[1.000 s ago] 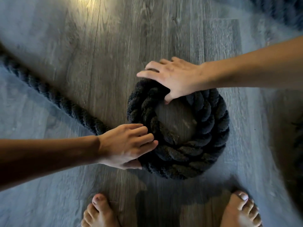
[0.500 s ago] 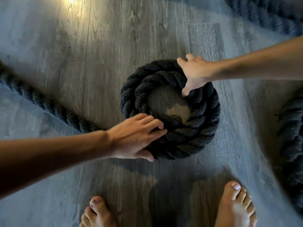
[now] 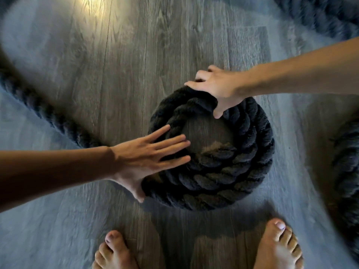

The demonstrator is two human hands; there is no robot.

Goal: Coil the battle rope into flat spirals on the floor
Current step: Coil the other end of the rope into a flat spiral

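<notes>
The rope is thick, dark and twisted, and most of what shows lies on the grey wooden floor. In the middle of the view it forms a round coil of a few turns, which lie partly beside and partly upon each other. The centre of the coil is open and the floor shows through it. One free length runs from the left side of the coil up to the left edge of the view.

The left hand lies flat on the left part of the coil. Its fingers are straight and spread, the tips reach the inner edge, and the thumb presses against the outer side, low on the left.

The right hand grips the far part of the coil. The thumb hooks down inside the ring and the fingers curl over the outer side.

More rope crosses the upper right corner, and another dark mass of it shows at the right edge. Both are blurred, so I cannot tell how they lie.

Two bare feet stand just below the coil, the left foot and the right foot, apart from it.
</notes>
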